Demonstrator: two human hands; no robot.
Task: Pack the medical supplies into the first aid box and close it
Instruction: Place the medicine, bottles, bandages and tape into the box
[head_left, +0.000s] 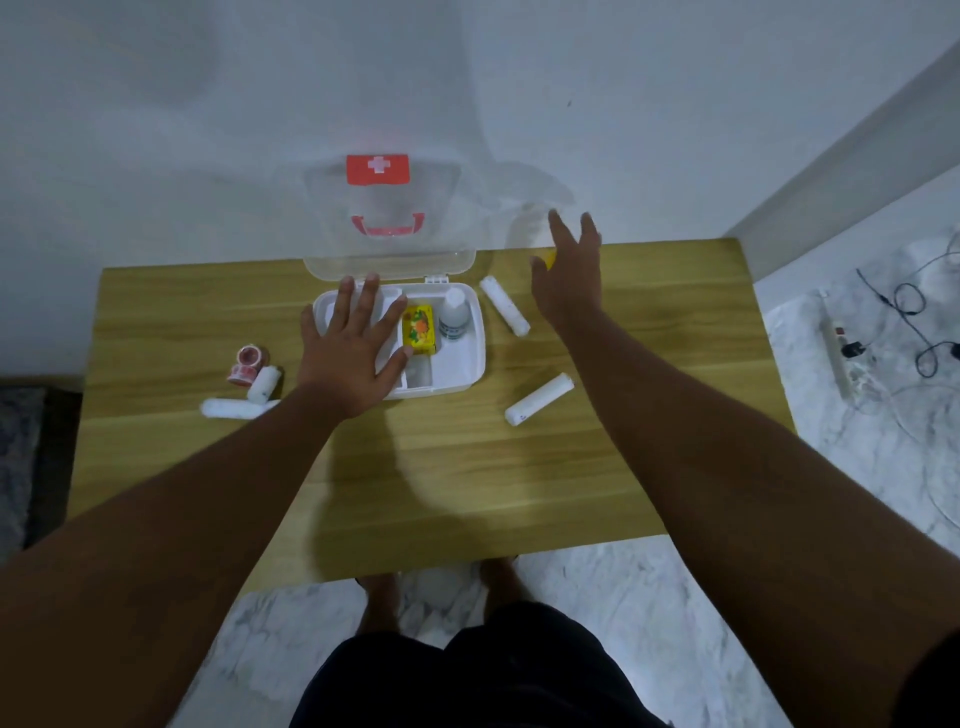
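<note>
Wooden table, open first aid box, left hand spread over it

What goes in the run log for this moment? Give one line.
box open | yellow packet, bottle inside | four bandage rolls, tape still out | left hand flat on box | right hand reaching, empty

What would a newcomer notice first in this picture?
The open first aid box at the table's far edge, its clear lid up with a red cross. The left hand lies spread over it; the right hand reaches beyond. White bandage rolls lie around.
</note>
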